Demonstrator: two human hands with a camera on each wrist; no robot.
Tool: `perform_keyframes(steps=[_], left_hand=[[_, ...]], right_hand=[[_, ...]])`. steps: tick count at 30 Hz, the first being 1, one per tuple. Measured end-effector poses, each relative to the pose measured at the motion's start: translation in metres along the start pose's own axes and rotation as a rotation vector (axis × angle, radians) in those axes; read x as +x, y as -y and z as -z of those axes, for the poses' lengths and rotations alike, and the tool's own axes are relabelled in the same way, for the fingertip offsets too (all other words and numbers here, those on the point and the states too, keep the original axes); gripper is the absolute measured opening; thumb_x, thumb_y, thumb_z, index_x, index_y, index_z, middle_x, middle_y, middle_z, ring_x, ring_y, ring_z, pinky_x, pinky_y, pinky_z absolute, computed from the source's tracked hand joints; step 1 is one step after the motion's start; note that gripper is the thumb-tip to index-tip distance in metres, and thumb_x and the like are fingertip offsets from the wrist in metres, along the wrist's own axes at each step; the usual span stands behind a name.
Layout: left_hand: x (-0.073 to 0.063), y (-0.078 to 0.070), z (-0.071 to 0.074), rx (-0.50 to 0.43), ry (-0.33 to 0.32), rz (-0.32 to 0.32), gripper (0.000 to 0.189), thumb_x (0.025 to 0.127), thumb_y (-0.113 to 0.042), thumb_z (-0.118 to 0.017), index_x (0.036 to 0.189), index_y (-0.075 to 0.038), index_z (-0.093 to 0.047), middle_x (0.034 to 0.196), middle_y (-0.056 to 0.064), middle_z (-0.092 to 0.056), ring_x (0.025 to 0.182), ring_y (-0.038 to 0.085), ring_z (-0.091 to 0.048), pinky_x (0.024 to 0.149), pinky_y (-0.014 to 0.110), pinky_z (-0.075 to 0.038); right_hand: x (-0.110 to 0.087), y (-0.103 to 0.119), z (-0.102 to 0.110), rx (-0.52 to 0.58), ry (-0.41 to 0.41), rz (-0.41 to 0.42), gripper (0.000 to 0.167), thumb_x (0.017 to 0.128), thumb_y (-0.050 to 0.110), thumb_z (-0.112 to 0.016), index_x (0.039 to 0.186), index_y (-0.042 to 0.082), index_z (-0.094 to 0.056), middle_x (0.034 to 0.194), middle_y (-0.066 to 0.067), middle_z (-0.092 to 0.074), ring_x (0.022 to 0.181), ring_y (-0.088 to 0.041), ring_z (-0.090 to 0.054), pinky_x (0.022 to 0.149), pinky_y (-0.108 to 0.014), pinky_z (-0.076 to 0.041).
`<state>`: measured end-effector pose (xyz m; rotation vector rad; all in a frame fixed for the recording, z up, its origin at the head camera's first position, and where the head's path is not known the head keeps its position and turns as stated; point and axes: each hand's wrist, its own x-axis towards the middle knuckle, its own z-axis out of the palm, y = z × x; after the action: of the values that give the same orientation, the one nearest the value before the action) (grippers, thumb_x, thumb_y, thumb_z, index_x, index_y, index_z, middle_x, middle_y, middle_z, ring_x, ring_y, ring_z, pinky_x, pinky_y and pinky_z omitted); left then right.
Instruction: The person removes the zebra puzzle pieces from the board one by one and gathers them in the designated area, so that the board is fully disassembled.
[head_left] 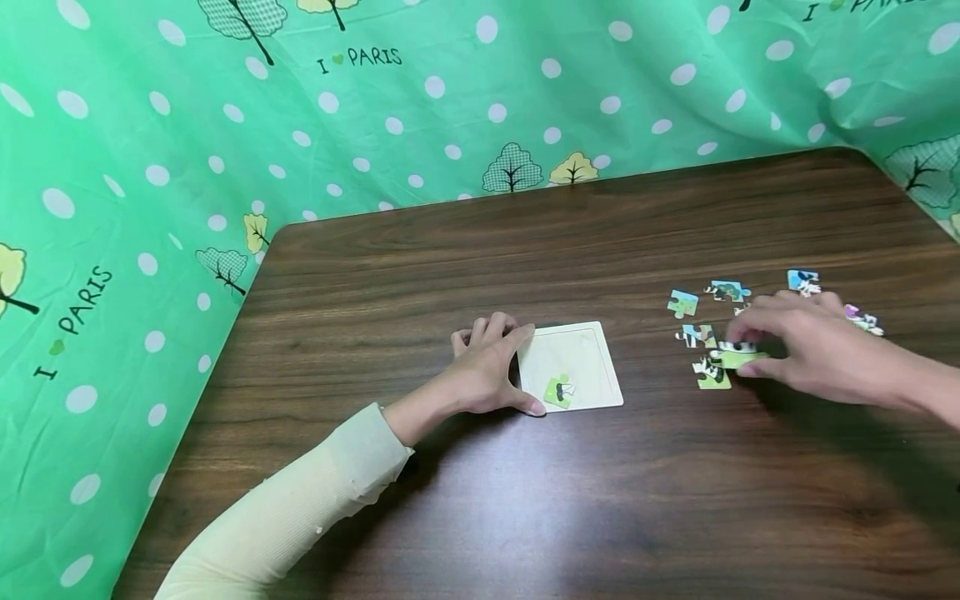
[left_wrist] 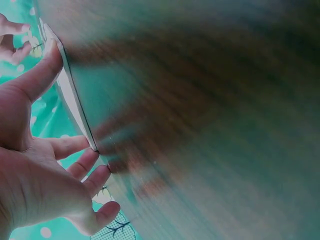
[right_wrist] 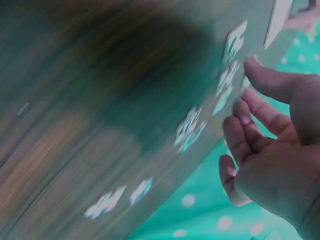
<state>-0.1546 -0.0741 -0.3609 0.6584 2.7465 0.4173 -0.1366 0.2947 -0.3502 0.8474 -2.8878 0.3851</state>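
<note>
A pale square puzzle board lies on the table, with one green puzzle piece in its lower left part. My left hand grips the board's left side, thumb at the near corner and index finger at the far one. In the left wrist view the same hand spans the board's edge. Over the loose pieces at the right, my right hand holds a green-and-white puzzle piece between thumb and fingers. The right wrist view shows this hand largely covering that piece.
Loose jigsaw pieces surround the right hand: a green-and-blue piece, a piece with a black-and-white figure, a blue one and several others. A green dotted cloth hangs behind the dark wooden table.
</note>
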Motion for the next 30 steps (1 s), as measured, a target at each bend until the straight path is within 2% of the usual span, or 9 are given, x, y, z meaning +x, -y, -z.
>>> perform_keyframes(steps=[8,11,14,17,19,21,23,26,30], left_hand=[[0.000,0.001,-0.001,-0.003,0.002,0.003,0.101,0.062,-0.051,-0.085,0.146,-0.020,-0.039,0.141,0.004,-0.033,0.126,0.025,-0.030,0.098,0.054,-0.021],[0.000,0.001,-0.001,-0.002,0.002,0.004,0.101,0.062,-0.052,-0.085,0.146,-0.020,-0.039,0.141,0.004,-0.033,0.125,0.024,-0.030,0.098,0.054,-0.021],[0.000,0.000,-0.001,0.004,-0.001,0.003,0.100,0.062,-0.052,-0.085,0.145,-0.021,-0.040,0.140,0.004,-0.034,0.125,0.024,-0.030,0.098,0.054,-0.022],[0.000,0.000,0.000,0.008,-0.005,0.003,0.096,0.061,-0.052,-0.085,0.142,-0.022,-0.042,0.140,0.004,-0.034,0.124,0.024,-0.031,0.097,0.053,-0.022],[0.000,0.000,0.000,0.013,-0.005,0.003,0.094,0.061,-0.053,-0.085,0.139,-0.023,-0.043,0.139,0.004,-0.034,0.123,0.024,-0.031,0.097,0.054,-0.022],[0.000,0.001,0.000,0.013,-0.004,0.004,0.094,0.061,-0.053,-0.085,0.139,-0.023,-0.043,0.139,0.003,-0.034,0.123,0.024,-0.031,0.098,0.054,-0.021],[0.000,0.000,0.000,0.012,-0.003,0.006,0.094,0.061,-0.053,-0.085,0.139,-0.023,-0.043,0.140,0.003,-0.034,0.124,0.024,-0.031,0.098,0.055,-0.021],[0.000,0.001,0.000,0.010,0.002,0.009,0.096,0.061,-0.053,-0.085,0.141,-0.022,-0.042,0.140,0.003,-0.034,0.124,0.024,-0.031,0.099,0.055,-0.020],[0.000,0.002,0.000,0.014,0.002,0.006,0.099,0.062,-0.053,-0.085,0.145,-0.022,-0.039,0.141,0.003,-0.034,0.124,0.025,-0.031,0.098,0.054,-0.021]], right_hand=[[-0.018,-0.027,0.000,-0.082,0.159,-0.118,0.037,0.061,0.016,-0.089,0.085,0.024,-0.062,0.086,0.012,-0.060,0.084,-0.020,-0.054,0.069,-0.043,-0.023],[-0.018,-0.029,-0.002,-0.093,0.188,-0.115,0.035,0.062,0.018,-0.088,0.086,0.023,-0.063,0.088,0.010,-0.061,0.081,-0.019,-0.053,0.068,-0.043,-0.023],[-0.011,-0.022,-0.001,-0.086,0.145,-0.086,0.031,0.064,0.021,-0.088,0.086,0.021,-0.066,0.089,0.007,-0.063,0.082,-0.020,-0.055,0.070,-0.044,-0.023],[0.004,-0.004,-0.003,-0.015,0.053,-0.038,0.029,0.067,0.019,-0.087,0.090,0.017,-0.069,0.092,0.003,-0.066,0.089,-0.025,-0.058,0.074,-0.046,-0.024],[0.015,0.014,-0.007,0.046,-0.024,0.019,0.031,0.068,0.018,-0.086,0.094,0.014,-0.070,0.095,0.002,-0.066,0.093,-0.025,-0.057,0.076,-0.046,-0.025],[0.028,0.034,-0.013,0.098,-0.062,0.079,0.035,0.070,0.018,-0.085,0.100,0.012,-0.070,0.098,0.000,-0.066,0.097,-0.025,-0.056,0.079,-0.045,-0.026],[0.040,0.056,-0.021,0.126,-0.054,0.138,0.038,0.073,0.020,-0.083,0.107,0.010,-0.069,0.101,0.000,-0.064,0.098,-0.023,-0.054,0.079,-0.042,-0.026],[0.054,0.085,-0.033,0.135,0.007,0.206,0.044,0.076,0.025,-0.080,0.115,0.007,-0.067,0.103,0.000,-0.061,0.097,-0.019,-0.050,0.079,-0.038,-0.027],[0.068,0.113,-0.049,0.116,0.073,0.276,0.050,0.077,0.032,-0.079,0.118,0.006,-0.065,0.101,0.001,-0.057,0.092,-0.016,-0.047,0.080,-0.036,-0.029]])
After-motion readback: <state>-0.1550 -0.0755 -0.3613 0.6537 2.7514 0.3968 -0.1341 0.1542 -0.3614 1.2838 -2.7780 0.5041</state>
